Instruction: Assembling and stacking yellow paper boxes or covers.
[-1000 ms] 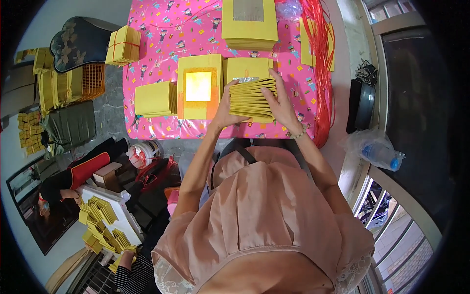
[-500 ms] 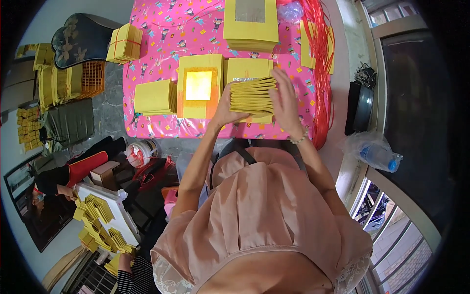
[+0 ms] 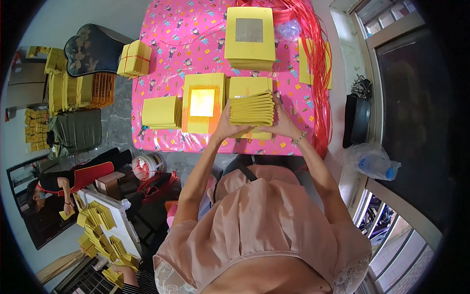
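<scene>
A thick stack of folded yellow paper sheets [image 3: 251,110] stands with its folds layered, pressed between my two hands. My left hand [image 3: 226,125] grips its left side, while my right hand [image 3: 283,120] is closed against its right side. Beneath and behind it lies a flat pile of yellow sheets [image 3: 249,85]. Just left of my left hand is another yellow pile with an orange border and a shiny gold square [image 3: 202,103]. Farther left sits a stack of folded yellow paper [image 3: 159,111].
The pink patterned tablecloth [image 3: 171,63] carries a tall yellow pile with a silver square [image 3: 249,30], a tied yellow bundle [image 3: 134,59], clear plastic [image 3: 288,30] and red plastic strings [image 3: 318,73]. At lower left, co-workers handle yellow paper at a white table [image 3: 122,220].
My right hand, raised with its fingers beside the stack before, now presses against the stack's right side. The view has shifted, so the table appears lower. A co-worker's arm has moved.
</scene>
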The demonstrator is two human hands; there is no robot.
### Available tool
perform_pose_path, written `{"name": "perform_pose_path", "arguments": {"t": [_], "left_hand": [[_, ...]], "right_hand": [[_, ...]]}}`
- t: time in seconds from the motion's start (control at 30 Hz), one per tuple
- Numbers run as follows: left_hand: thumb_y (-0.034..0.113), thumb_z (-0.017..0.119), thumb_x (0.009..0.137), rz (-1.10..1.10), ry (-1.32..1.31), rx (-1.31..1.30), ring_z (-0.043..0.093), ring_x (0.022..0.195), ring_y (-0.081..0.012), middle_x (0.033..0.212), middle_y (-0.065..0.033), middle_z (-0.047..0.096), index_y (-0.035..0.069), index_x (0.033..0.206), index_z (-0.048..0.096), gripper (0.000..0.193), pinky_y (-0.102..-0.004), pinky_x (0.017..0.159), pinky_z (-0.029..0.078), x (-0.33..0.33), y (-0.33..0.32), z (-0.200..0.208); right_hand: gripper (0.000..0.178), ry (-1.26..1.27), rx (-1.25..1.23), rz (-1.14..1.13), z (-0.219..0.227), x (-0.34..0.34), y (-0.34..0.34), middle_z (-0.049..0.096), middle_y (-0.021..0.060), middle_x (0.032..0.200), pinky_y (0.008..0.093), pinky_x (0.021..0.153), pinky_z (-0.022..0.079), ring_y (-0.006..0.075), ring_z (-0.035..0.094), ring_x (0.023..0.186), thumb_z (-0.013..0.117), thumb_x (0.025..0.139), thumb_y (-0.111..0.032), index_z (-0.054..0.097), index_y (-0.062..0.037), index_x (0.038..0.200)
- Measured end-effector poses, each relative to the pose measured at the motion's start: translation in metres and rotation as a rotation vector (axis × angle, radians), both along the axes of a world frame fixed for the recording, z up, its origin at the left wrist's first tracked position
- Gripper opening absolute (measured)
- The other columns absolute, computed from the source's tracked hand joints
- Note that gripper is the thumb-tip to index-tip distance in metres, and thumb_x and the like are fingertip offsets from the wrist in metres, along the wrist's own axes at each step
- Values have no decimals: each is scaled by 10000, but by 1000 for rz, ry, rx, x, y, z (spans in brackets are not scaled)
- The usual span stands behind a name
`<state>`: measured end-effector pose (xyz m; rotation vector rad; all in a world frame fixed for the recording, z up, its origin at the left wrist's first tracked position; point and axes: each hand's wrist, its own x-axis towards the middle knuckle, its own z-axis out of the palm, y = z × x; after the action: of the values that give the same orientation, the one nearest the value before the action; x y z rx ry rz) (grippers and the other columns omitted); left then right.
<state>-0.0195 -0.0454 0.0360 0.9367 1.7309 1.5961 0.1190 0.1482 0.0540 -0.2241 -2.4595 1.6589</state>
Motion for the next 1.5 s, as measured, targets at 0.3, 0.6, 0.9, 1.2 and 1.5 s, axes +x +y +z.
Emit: {"name": "perform_pose_path", "arguments": {"t": [0.3, 0.6, 0.9, 1.2, 1.5], "left_hand": [[239, 848, 722, 53, -210, -190, 633, 990, -210, 1130, -144, 618, -27, 1266, 418, 743, -340, 853, 532, -18, 26, 46], [288, 794, 790, 441, -456, -294, 651, 971, -225, 1144, -166, 615, -64, 1275, 446, 693, -328, 796, 561, 10, 39, -11], [344, 816, 749, 523, -215, -530, 671, 937, -235, 1071, -219, 653, -135, 1152, 559, 676, -330, 760, 562, -2, 30, -55], [425, 784, 754, 388, -226, -381, 669, 946, -280, 1069, -227, 657, -87, 1194, 571, 708, -360, 815, 543, 5, 42, -19], [655, 730, 659, 499, 71, -798, 486, 1201, -455, 1271, -346, 480, -154, 1300, 441, 1072, -454, 1023, 406, 13, 52, -24]], "right_hand": [[745, -135, -177, -189, 12, -26, 5, 530, 199, 1281, 385, 980, 429, 291, 529, 1182, 709, 830, -390, 379, 16, 1360], [738, -421, -123, -361, -56, -29, -5, 609, 253, 1124, 444, 944, 427, 382, 573, 1079, 555, 871, -583, 514, 47, 1252], [644, -193, -183, -397, -25, -27, -29, 559, 265, 1156, 432, 945, 408, 346, 508, 1148, 564, 892, -493, 513, 59, 1221], [708, -210, -223, -460, -69, -32, -26, 431, 278, 1304, 427, 1037, 349, 388, 419, 1218, 610, 869, -435, 405, 19, 1372], [518, -209, -239, -307, -78, -25, -5, 525, 257, 1162, 485, 939, 393, 397, 463, 1146, 651, 880, -325, 508, 38, 1221]]}}
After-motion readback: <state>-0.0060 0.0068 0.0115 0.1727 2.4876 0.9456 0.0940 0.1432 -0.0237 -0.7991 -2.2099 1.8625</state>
